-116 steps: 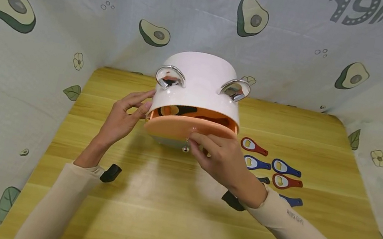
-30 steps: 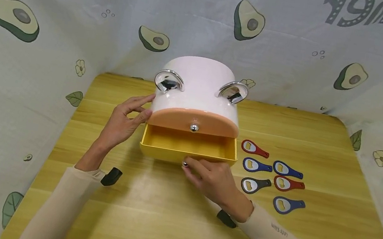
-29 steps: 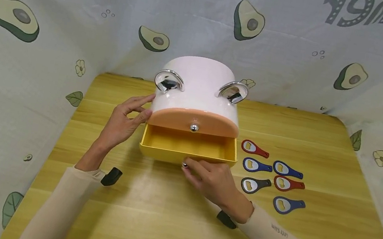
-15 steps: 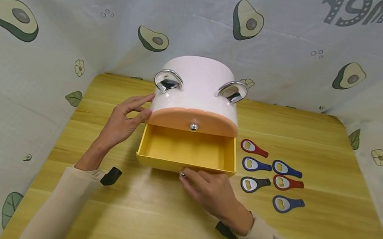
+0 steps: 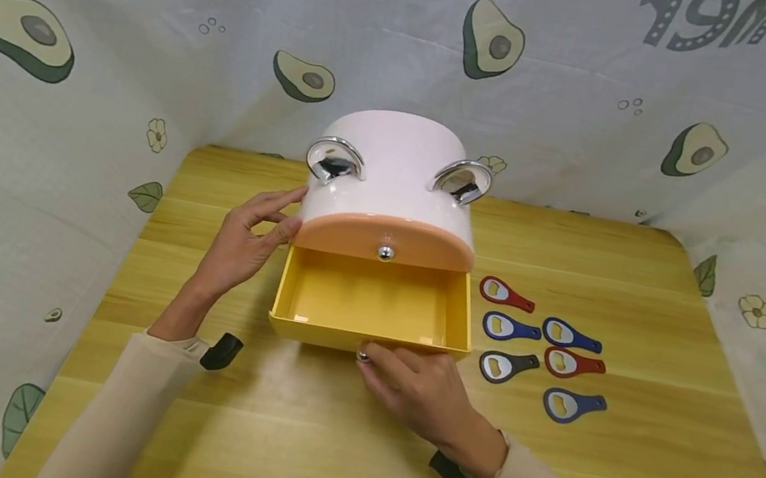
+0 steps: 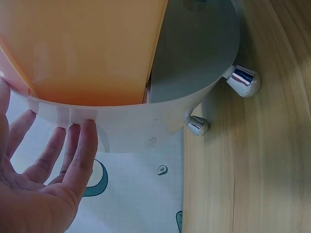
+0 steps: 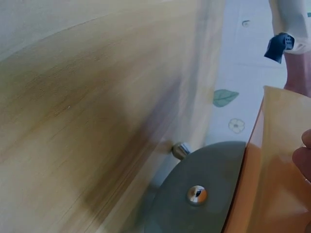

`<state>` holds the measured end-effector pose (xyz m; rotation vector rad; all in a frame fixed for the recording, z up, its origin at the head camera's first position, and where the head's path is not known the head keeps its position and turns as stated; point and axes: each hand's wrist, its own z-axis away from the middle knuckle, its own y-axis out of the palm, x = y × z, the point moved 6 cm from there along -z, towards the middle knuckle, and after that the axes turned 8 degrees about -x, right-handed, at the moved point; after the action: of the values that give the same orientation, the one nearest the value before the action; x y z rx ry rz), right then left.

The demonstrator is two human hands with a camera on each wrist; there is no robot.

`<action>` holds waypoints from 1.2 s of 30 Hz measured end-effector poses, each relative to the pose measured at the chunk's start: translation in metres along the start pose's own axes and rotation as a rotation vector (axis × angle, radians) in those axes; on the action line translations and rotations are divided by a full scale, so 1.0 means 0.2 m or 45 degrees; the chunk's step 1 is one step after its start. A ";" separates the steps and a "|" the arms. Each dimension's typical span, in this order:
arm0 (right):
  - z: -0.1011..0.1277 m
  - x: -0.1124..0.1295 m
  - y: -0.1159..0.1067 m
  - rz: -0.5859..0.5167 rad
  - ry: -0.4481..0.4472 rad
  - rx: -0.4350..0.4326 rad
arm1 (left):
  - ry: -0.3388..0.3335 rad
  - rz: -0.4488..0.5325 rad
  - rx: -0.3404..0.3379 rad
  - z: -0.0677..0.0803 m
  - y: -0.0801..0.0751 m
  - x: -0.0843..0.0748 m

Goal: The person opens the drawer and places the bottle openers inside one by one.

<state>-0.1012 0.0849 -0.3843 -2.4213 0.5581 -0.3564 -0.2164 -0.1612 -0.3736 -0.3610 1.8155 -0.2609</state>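
Left hand (image 5: 241, 245) flat against left side of white cabinet (image 5: 395, 169), fingers straight, gripping nothing. Cabinet at table (image 5: 317, 448) rear centre, 2 chrome ear handles on top, 2 drawers: orange drawer (image 5: 383, 237) closed, one knob; yellow drawer (image 5: 371, 309) below pulled out, inside bare. Right hand (image 5: 421, 393) at yellow drawer front, fingers pinched together on its small chrome knob (image 5: 362, 356) (mostly hidden). Right of drawer: 6 bottle openers (image 5: 539, 354) flat on table – 2 red, 3 blue, 1 black.
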 end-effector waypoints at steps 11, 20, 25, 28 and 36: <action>0.03 0.00 -0.07 -0.062 -0.023 -0.013 | -0.006 -0.015 -0.002 0.00 -0.01 0.01; 0.10 -0.07 -0.18 -0.486 -0.184 0.003 | 0.008 -0.003 -0.005 0.00 -0.02 0.02; 0.15 -0.16 -0.26 -0.610 -0.182 0.115 | 0.010 -0.015 -0.001 0.00 -0.01 0.02; 0.19 -0.24 -0.31 -0.630 -0.132 0.181 | 0.006 -0.020 -0.003 0.00 -0.02 0.01; 0.31 -0.50 -0.38 -0.471 0.142 0.396 | 0.002 -0.007 0.002 0.00 -0.01 0.01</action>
<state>-0.1416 0.2176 -0.3961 -2.2010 0.0844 -0.6836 -0.2171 -0.1630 -0.3738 -0.3648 1.8157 -0.2667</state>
